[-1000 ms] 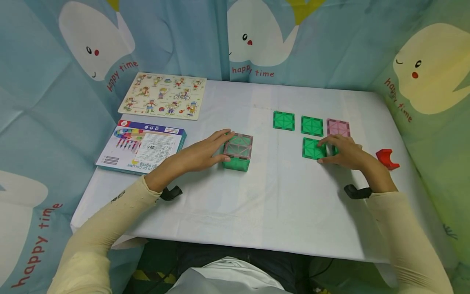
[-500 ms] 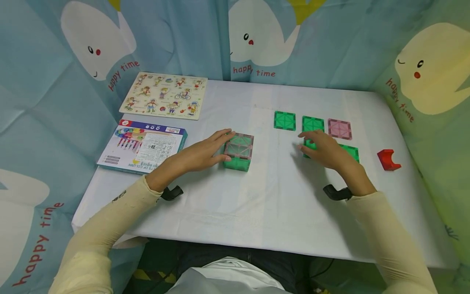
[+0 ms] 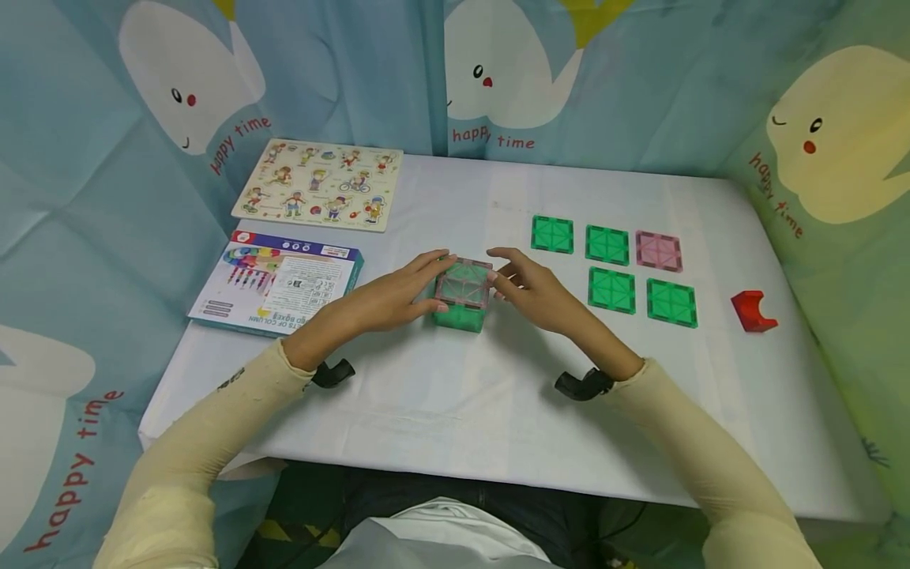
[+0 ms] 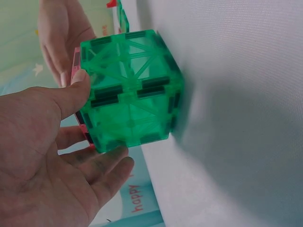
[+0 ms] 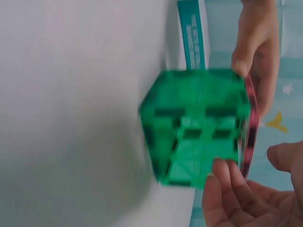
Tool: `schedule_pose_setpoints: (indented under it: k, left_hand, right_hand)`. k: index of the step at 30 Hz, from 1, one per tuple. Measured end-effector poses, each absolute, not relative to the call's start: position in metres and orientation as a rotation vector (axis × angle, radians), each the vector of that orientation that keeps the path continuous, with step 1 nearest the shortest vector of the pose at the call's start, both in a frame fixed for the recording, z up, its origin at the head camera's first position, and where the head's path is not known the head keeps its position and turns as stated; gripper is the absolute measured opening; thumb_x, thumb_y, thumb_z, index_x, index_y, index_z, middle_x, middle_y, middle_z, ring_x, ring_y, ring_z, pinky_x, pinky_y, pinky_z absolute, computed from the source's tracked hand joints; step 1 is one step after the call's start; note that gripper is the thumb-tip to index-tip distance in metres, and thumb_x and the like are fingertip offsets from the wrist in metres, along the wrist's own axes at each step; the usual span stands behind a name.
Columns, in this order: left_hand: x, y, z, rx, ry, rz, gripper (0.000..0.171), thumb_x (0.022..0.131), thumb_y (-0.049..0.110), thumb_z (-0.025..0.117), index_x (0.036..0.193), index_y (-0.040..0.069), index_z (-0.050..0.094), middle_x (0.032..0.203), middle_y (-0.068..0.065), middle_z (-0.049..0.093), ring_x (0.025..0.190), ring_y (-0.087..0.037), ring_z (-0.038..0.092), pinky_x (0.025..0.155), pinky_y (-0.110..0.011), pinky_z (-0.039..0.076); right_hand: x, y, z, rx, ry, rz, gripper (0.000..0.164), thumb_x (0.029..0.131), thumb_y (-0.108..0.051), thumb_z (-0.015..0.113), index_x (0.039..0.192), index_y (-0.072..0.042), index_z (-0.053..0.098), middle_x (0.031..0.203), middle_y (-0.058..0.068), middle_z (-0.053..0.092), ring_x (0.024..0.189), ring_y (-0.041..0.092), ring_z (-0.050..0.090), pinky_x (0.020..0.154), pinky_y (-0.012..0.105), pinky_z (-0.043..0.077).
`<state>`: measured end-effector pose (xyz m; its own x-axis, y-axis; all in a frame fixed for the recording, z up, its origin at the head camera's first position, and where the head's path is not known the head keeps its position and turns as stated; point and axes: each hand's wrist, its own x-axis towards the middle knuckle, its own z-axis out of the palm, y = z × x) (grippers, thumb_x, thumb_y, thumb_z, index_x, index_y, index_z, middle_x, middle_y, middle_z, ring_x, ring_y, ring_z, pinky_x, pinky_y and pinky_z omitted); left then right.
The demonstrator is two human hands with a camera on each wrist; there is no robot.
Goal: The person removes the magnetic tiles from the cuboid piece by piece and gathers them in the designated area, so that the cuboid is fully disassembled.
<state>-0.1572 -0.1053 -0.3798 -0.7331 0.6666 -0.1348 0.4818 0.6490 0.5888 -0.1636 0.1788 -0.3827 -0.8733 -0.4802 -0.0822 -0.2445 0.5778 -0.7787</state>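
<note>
A cube of green magnetic tiles (image 3: pixel 459 318) with a pink tile (image 3: pixel 464 284) on top stands on the white table. My left hand (image 3: pixel 384 302) holds its left side, the thumb at the near edge and the fingers at the far one. In the left wrist view the thumb lies against the top edge of the green cube (image 4: pixel 130 92). My right hand (image 3: pixel 536 294) is at the cube's right side with fingers loosely bent. In the right wrist view its fingertips (image 5: pixel 218 166) are at the green wall, and the thumb is apart from it.
Right of the cube lie several flat green tiles (image 3: pixel 611 290) and one pink tile (image 3: pixel 658 251). A red curved block (image 3: pixel 753 310) is farther right. On the left are a picture puzzle board (image 3: pixel 320 186) and a printed box (image 3: pixel 277 284). Whale-print curtains (image 3: pixel 370 71) enclose the table.
My right hand has left the flat green tiles and moved left to the cube's right side. The left hand has stayed at the cube.
</note>
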Motion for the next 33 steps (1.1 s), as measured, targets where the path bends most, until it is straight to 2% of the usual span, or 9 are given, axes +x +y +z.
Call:
schedule_pose_setpoints:
  k: [9,20,26,33]
  left_hand:
    - [-0.159,-0.106,-0.382,0.919,2.527,0.759,0.079,0.108,0.043,0.059,0.171,0.019,0.017,0.178,-0.007,0.01,0.16,-0.03,0.027,0.123,-0.051,0.037]
    - [-0.159,-0.106,-0.381,0.929,2.525,0.76,0.08,0.108,0.042,0.06,0.171,0.02,0.017,0.177,-0.007,0.011,0.159,-0.03,0.03,0.121,-0.051,0.04]
    - [-0.16,-0.106,-0.38,0.948,2.518,0.774,0.081,0.108,0.04,0.061,0.171,0.02,0.014,0.176,-0.007,0.013,0.16,-0.028,0.027,0.122,-0.05,0.038]
    - [-0.16,-0.108,-0.38,0.932,2.523,0.755,0.082,0.108,0.041,0.06,0.171,0.017,0.014,0.177,-0.009,0.012,0.16,-0.03,0.028,0.123,-0.051,0.038]
  right_hand:
    - [-0.162,0.163,-0.386,-0.574,2.488,-1.235,0.052,0.111,-0.026,0.058,0.157,-0.005,0.045,0.13,0.017,0.065,0.12,0.033,0.067,0.099,0.05,0.055]
    - [-0.159,0.161,-0.384,-0.532,2.491,-1.264,0.05,0.11,-0.024,0.06,0.156,-0.007,0.048,0.123,0.018,0.064,0.12,0.034,0.065,0.099,0.049,0.054]
    - [-0.159,0.162,-0.385,-0.543,2.502,-1.306,0.047,0.109,-0.02,0.062,0.153,-0.006,0.049,0.117,0.017,0.062,0.112,0.033,0.066,0.091,0.044,0.053]
    - [-0.159,0.167,-0.386,-0.552,2.532,-1.315,0.033,0.106,-0.012,0.066,0.138,-0.006,0.063,0.109,0.013,0.063,0.112,0.032,0.07,0.091,0.041,0.056]
